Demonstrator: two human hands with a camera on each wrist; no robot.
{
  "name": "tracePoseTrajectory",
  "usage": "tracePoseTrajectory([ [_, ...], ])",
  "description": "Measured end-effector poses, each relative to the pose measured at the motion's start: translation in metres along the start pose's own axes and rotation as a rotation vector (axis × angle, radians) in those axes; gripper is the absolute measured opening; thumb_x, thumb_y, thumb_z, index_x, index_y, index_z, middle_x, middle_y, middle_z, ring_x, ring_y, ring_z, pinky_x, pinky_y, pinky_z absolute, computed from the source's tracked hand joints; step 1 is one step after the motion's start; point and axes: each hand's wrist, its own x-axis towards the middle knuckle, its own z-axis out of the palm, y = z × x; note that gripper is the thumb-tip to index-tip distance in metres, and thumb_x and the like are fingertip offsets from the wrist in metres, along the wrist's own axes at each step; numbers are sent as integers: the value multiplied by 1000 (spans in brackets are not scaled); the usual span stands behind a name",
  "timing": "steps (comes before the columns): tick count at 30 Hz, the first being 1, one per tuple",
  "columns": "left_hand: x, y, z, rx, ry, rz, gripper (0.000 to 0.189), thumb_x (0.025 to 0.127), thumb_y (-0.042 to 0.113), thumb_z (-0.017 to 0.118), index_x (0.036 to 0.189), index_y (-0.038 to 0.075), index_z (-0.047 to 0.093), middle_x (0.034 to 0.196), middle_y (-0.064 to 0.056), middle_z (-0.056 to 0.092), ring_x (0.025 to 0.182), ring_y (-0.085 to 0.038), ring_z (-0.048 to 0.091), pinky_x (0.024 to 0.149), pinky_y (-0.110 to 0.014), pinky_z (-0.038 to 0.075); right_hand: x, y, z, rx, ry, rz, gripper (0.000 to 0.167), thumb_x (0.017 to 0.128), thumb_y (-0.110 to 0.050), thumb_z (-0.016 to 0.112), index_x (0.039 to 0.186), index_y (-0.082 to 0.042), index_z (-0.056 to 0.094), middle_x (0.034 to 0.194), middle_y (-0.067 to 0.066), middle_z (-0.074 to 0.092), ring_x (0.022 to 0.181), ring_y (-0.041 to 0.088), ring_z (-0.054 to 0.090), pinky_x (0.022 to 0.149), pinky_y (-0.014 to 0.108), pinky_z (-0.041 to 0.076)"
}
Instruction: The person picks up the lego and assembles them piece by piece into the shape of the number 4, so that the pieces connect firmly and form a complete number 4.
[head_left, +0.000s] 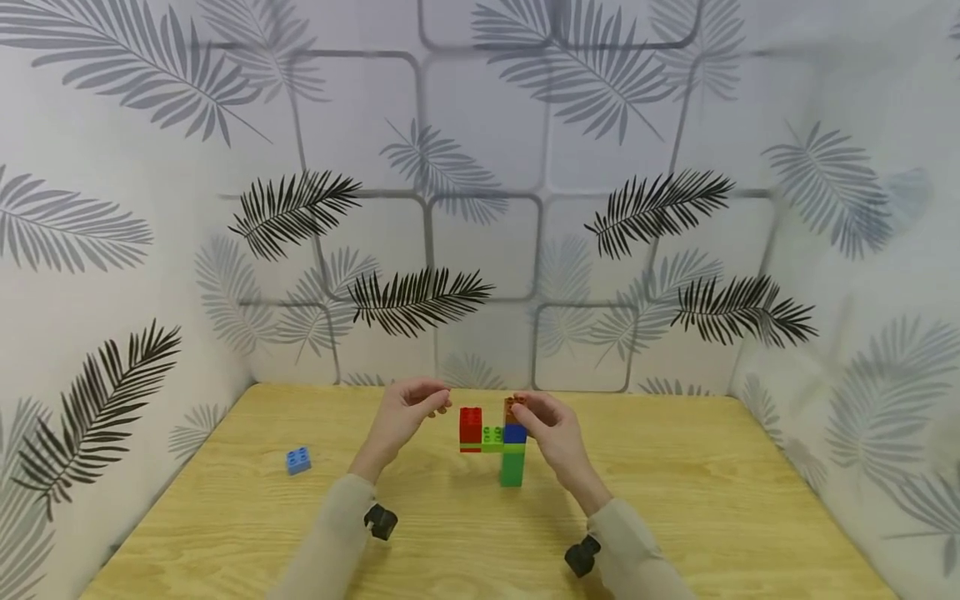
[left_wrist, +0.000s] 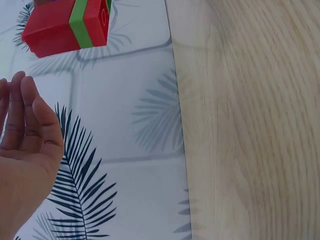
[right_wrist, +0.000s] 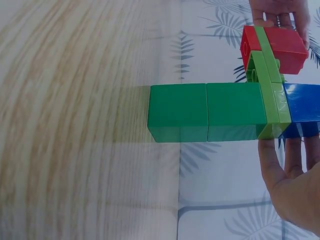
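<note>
A toy-brick structure is built on two stacked green bricks (right_wrist: 207,112) at the middle of the wooden table. Across them lies a light green piece (head_left: 492,436) that reaches out to the left and carries a red brick (head_left: 470,425) on its end. Over the green column sits a blue brick (head_left: 514,433), topped by an orange brick (head_left: 510,410). My right hand (head_left: 551,429) pinches the orange brick, its thumb on the near side. Left of the red brick and apart from it, my left hand (head_left: 408,412) hovers with loosely bent fingers (left_wrist: 45,117) and holds nothing.
A loose light-blue brick (head_left: 298,461) lies on the left part of the table (head_left: 660,483). Behind the table's far edge hangs a white leaf-patterned backdrop (head_left: 487,250), which also runs along both sides.
</note>
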Motion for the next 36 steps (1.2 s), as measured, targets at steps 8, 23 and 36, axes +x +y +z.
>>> tracePoseTrajectory([
  [8,-4,-4,-22,-57,-76,-115,28,96,27,64,114,6,70,91,-5,71,78,-19,63,70,-30,54,4,0,-3,18,-10,-4,39,94,-21,67,125,2,62,102,-4,70,92,9,67,85,31,56],
  [23,-33,-35,-67,-4,-103,-281,32,99,27,60,120,4,66,93,-5,69,70,-16,55,59,-25,40,3,0,-1,36,-14,21,38,94,-20,67,125,1,63,102,-5,70,92,8,67,82,25,55],
  [36,-53,-53,-125,52,-37,-348,38,99,26,60,125,-1,61,92,-1,68,60,-8,46,54,-22,37,-5,-15,-1,22,-23,76,33,96,-15,64,125,-1,63,104,-5,68,92,7,65,82,26,53],
])
